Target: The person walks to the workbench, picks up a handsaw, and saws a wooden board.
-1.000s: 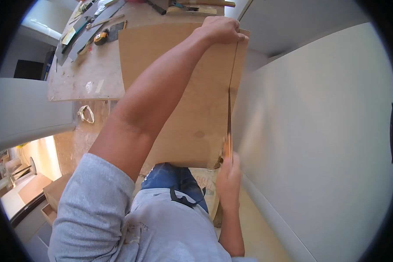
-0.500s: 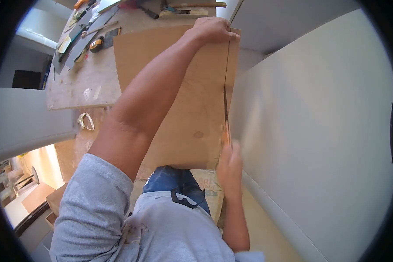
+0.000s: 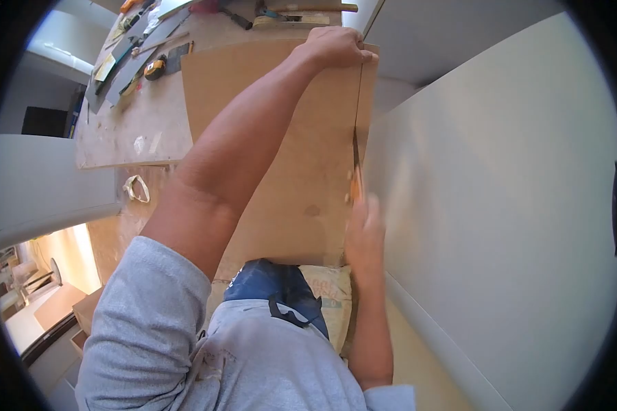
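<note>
Board [image 3: 274,151]: broad, brown, one knot toward its near edge; middle crossed and partly hidden by the left forearm. It overlies the worktable [image 3: 110,140] at its far left; how it is supported beneath cannot be seen.

Left hand [image 3: 332,46]: at the board's far right corner, knuckles up, digits bent and closed on the edge there. Fingertips mostly hidden; whether any reach underneath, cannot tell.

Right hand [image 3: 365,236]: beside the board's near right edge, wrapped round the handle of a saw [image 3: 356,147]. Fingers blurred, so their exact placement on the handle is unclear. Blade dark, narrow, seen nearly edge-on at the board's right side; teeth not discernible. A thin dark line runs from the blade to the left hand; drawn or cut, cannot tell.

Left of the board's far corner: tape measure [image 3: 155,68], yellow and black. Beyond the far edge: more tools, cut off by the frame top. Below the near edge: sack [image 3: 330,288], print too faint to read, partly covered by the person's body. Right of the board: large pale panel [image 3: 507,192], its outer end lost in the dark lens border.
</note>
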`<action>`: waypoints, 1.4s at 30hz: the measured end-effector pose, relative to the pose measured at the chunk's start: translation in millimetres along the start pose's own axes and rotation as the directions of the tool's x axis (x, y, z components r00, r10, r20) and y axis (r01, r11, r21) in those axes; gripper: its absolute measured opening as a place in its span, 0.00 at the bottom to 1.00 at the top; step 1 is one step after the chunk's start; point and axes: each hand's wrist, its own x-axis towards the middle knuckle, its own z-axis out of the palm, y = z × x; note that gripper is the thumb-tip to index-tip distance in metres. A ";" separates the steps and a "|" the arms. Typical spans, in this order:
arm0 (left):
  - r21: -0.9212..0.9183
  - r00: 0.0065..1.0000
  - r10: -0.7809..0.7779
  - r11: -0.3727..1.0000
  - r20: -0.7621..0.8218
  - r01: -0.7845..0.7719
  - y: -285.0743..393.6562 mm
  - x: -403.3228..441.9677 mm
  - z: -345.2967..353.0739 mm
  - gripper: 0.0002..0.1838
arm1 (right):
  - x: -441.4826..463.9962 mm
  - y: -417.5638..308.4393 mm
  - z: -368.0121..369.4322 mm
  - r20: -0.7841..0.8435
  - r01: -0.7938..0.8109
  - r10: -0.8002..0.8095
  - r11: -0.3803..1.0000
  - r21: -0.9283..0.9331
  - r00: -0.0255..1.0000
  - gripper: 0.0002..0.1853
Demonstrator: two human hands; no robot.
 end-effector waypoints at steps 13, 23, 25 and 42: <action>0.024 0.999 -0.011 1.000 0.039 0.010 0.7 -1.1 -3.2 0.35 | 66.4 -5.7 25.9 -0.088 0.146 -0.147 0.989 -0.026 0.985 0.23; -0.008 0.999 0.022 1.000 -0.035 -0.022 -0.7 1.9 4.4 0.37 | -41.3 31.2 2.1 0.031 -0.076 0.076 0.997 0.012 0.997 0.21; 0.020 1.000 -0.003 1.000 0.002 0.003 5.5 -1.5 0.9 0.36 | 35.0 14.2 15.9 -0.017 0.079 -0.079 0.997 0.026 0.997 0.22; 0.030 1.000 -0.012 0.999 0.020 0.012 -2.4 7.0 -6.9 0.36 | 65.2 19.9 37.3 -0.091 0.165 -0.164 0.986 0.003 0.982 0.22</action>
